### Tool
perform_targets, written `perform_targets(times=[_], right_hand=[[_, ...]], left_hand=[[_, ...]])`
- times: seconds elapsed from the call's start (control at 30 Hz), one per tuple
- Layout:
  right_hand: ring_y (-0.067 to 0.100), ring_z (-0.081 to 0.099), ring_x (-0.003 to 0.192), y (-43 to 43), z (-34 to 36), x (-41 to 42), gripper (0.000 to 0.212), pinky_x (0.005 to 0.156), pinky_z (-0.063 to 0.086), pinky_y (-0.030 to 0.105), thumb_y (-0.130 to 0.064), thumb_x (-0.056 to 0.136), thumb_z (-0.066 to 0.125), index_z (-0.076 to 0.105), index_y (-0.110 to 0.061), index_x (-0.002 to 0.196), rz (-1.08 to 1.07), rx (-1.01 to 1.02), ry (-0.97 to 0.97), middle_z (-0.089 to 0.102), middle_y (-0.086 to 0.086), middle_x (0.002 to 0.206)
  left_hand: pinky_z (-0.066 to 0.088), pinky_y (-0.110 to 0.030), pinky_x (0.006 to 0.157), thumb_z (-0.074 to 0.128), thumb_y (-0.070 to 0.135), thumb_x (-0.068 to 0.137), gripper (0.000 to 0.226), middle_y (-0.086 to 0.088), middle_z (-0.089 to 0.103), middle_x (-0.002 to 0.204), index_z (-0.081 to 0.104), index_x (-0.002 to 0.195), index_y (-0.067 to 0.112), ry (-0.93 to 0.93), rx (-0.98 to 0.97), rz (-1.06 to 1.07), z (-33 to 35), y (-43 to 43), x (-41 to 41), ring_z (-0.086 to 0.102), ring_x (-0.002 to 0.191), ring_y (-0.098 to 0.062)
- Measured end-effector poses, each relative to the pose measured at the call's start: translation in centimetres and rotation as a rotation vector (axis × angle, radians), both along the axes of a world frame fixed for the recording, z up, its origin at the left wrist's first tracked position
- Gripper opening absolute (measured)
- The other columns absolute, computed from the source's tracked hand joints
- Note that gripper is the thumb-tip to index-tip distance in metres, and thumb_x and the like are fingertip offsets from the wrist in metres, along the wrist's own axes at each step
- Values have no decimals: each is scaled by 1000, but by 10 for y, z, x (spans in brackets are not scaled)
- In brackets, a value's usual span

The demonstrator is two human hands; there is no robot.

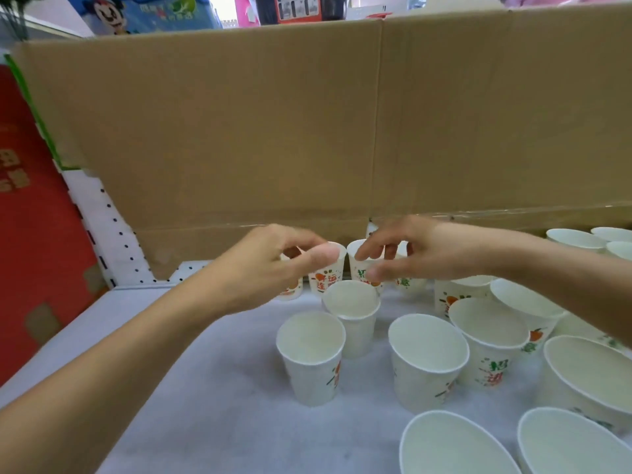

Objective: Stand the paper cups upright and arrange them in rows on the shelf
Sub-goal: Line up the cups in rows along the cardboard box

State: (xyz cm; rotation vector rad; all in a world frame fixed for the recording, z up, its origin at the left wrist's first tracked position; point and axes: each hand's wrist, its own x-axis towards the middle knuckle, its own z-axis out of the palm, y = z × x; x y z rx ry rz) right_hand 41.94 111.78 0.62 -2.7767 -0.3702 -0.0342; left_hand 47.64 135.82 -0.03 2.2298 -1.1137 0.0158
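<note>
While many white paper cups [310, 354] already stand upright on the white shelf [205, 388], the left hand [273, 268] pinches the rim of a back-row cup [330, 278] between thumb and fingers. The right hand [420, 251] pinches the rim of the neighbouring cup [357, 272], both just in front of the cardboard box [239, 131]. The step seems to be lining these two up in the rear row, best done with light rim grips, bases set flat, and wrists high above the front cups.
</note>
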Motion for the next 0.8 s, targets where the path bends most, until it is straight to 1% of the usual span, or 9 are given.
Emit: perform_targets(times=[0.1,0.2,0.3,0.4,0.5,0.57,0.63,0.73,0.8], right_hand=[[-4,54,102,18,2,-8,52,84,46,19,-59,78,65,55,-41,127,74,-64,79,57,-25,115],[6,55,102,37,-1,-3,63,88,47,27,-62,77,64,46,-40,133,14,-156,73,54,-18,117],[10,55,98,49,-5,-1,59,87,48,31,-64,77,62,46,-41,129,-29,-201,80,54,-15,110],[10,55,99,53,-6,-3,45,88,49,33,-56,83,60,51,-44,125,-29,-190,91,56,-13,113],[9,56,105,54,-2,-7,41,91,48,30,-40,87,62,53,-44,126,-13,-153,101,57,-16,119],[3,54,104,55,1,-10,44,92,47,25,-29,88,61,53,-43,128,3,-133,120,55,-19,124],[3,53,108,54,2,-10,48,94,46,26,-28,87,61,51,-43,131,-9,-113,118,52,-20,128],[10,56,105,53,-1,-6,57,88,49,30,-57,79,64,47,-41,131,-122,-103,84,53,-15,124],[11,58,96,55,-7,-2,68,79,48,29,-69,70,66,46,-38,128,-212,-101,89,55,-14,113]], left_hand=[[49,-28,81,36,94,61,74,27,60,106,59,112,46,-42,267,83,-6,16,-36,57,92,2],[45,-31,83,39,96,53,88,24,50,116,46,124,44,-201,509,197,-18,12,-50,51,97,-5],[44,-28,81,56,82,62,71,23,51,112,49,119,41,-183,448,213,-20,17,-41,50,94,-4],[46,-23,81,70,57,69,54,24,54,110,52,117,41,-65,358,166,-15,32,-25,52,98,1],[48,-20,88,71,33,76,52,24,54,118,51,123,43,77,283,94,-18,40,-15,53,104,6],[47,-21,91,68,26,78,58,25,51,127,46,128,47,141,245,78,-21,44,-10,52,109,7],[42,-17,86,69,33,79,62,29,45,127,40,132,49,145,208,127,-25,48,-8,49,110,5],[38,-20,79,69,64,70,70,29,45,117,41,131,44,60,151,269,-31,49,-6,49,107,3],[41,-22,75,67,74,62,76,23,51,116,46,127,39,17,150,337,-36,46,-3,52,102,1]])
